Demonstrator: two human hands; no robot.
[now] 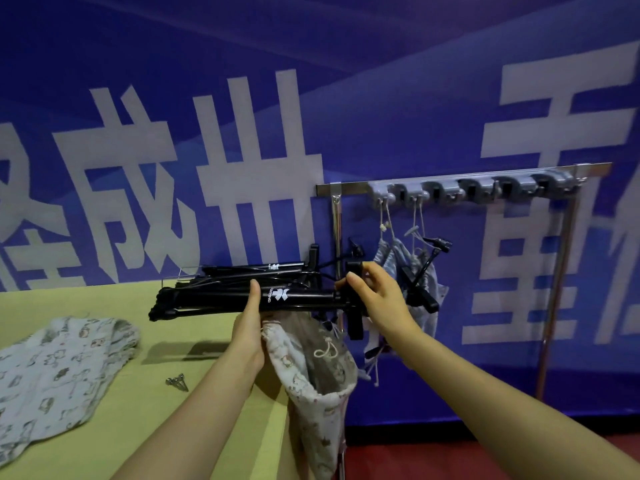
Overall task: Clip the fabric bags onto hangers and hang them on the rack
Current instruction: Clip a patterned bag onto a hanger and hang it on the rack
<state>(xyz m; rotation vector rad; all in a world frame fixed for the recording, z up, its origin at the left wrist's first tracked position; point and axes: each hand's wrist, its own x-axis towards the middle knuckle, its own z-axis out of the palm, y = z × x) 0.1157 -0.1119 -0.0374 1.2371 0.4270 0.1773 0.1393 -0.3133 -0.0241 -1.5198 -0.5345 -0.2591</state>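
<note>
Left hand (247, 327) gripping black hanger (298, 299) and bag (311, 372), right hand (377, 299) pinching its clip (355, 268)

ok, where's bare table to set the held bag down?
Two patches on the table: the back-left strip between the banner and the flat bag, left of the hanger pile; and the front stretch between the flat bag and the left forearm, minus the small metal bits. Crowded: the back-right corner under that pile.
</note>
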